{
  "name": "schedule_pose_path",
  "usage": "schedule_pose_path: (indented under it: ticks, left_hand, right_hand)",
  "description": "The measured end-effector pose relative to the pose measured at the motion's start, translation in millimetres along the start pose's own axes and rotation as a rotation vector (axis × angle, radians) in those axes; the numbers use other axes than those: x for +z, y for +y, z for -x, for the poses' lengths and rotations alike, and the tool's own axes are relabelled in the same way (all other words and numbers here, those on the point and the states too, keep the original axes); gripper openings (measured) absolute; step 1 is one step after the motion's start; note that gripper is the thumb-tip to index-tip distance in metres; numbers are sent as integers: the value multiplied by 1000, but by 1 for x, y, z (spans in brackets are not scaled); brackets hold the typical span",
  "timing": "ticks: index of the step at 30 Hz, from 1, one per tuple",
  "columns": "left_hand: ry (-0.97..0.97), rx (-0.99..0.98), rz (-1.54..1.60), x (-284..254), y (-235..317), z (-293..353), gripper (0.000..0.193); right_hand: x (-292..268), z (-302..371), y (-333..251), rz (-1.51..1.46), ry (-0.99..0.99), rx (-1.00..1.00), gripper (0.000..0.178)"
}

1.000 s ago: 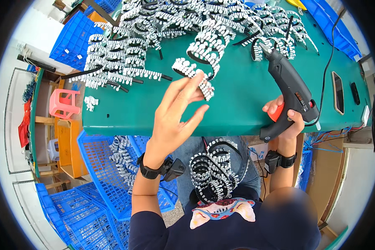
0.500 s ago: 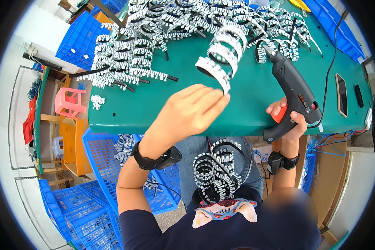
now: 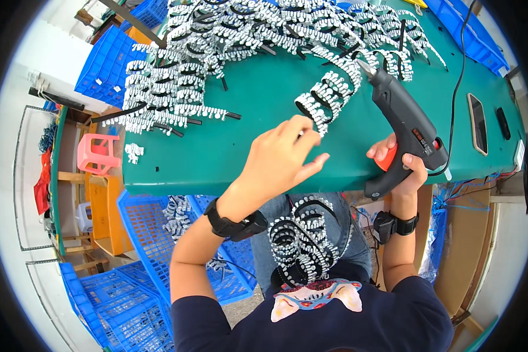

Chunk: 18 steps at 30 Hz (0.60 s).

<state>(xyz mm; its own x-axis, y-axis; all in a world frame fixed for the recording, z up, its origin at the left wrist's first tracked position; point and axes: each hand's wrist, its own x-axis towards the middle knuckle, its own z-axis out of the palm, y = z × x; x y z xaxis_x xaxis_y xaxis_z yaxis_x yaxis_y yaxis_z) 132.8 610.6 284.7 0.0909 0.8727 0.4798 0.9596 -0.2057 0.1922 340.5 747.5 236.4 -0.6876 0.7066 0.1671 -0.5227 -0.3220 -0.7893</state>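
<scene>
My right hand (image 3: 409, 170) grips the handle of a dark grey hot glue gun (image 3: 406, 105), fingers at its red trigger. The gun's metal nozzle points up and left, close to the white beaded strips. My left hand (image 3: 284, 149) is over the table's front part, its thumb apart from bent fingers, and appears to hold nothing. Just beyond its fingertips lies a curled strip of white beaded trim with a black backing (image 3: 336, 85). More such trim (image 3: 284, 237) rests coiled on my lap.
A large heap of beaded trim (image 3: 240, 29) covers the far side of the green table (image 3: 246, 97). At right lie a phone (image 3: 479, 124) and the gun's black cable (image 3: 460, 88). Blue crates (image 3: 152, 234) stand below left, near a pink stool (image 3: 98, 154).
My left hand has let go of the curled trim and drawn slightly back, its thumb opening. The trim has dropped onto the table. The glue gun stays almost in place.
</scene>
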Motion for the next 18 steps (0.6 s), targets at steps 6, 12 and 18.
schedule_pose_path:
  ticks: [6,12,18]
  left_hand:
    - [70,-276,4,26,1,9,17]
    - [245,-631,352,0,-3,38,18]
    - [487,-477,598,-31,-9,65,12]
  right_hand:
    - [1,-2,0,-12,-11,1,38]
    - [3,0,0,2,-4,7,38]
    - [0,-1,1,-7,14,-8,38]
